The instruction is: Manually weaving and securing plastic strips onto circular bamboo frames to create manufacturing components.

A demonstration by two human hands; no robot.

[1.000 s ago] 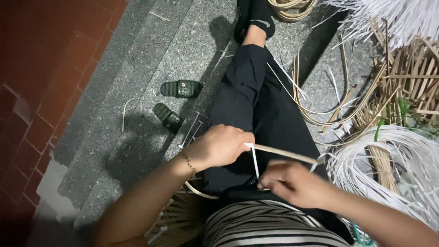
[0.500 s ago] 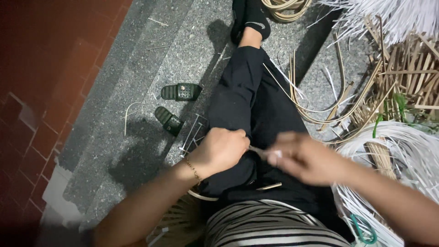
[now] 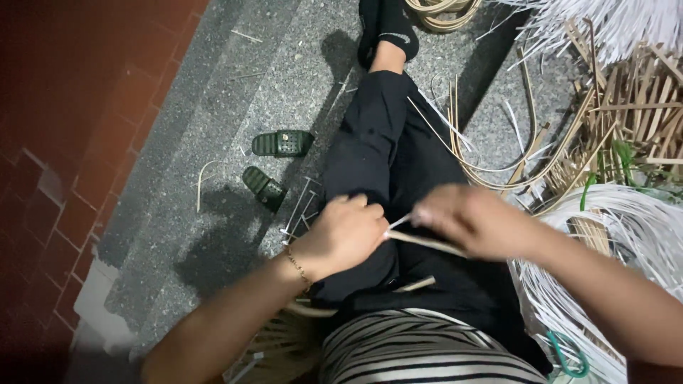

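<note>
I sit on a grey stone floor with my legs in black trousers (image 3: 388,167) stretched out ahead. My left hand (image 3: 346,235), a thin bracelet on its wrist, is closed around the end of a pale cane strip (image 3: 427,243) over my lap. My right hand (image 3: 473,220) is blurred, just right of the left one, fingers pinching a thin white strand where it meets the cane strip. The strip runs from the left fist under the right hand. A woven cane piece (image 3: 284,341) shows beneath my left forearm.
Two dark green slippers (image 3: 274,163) lie on the floor to the left. Coils of white strands (image 3: 626,235) sit at my right, bent cane strips and sticks (image 3: 619,121) behind them. Red brick paving (image 3: 64,142) borders the left. Loose metal nails (image 3: 302,206) lie beside my leg.
My right hand has risen from low on my lap to meet the left hand at the cane strip. The left hand stays closed on the strip in nearly the same place.
</note>
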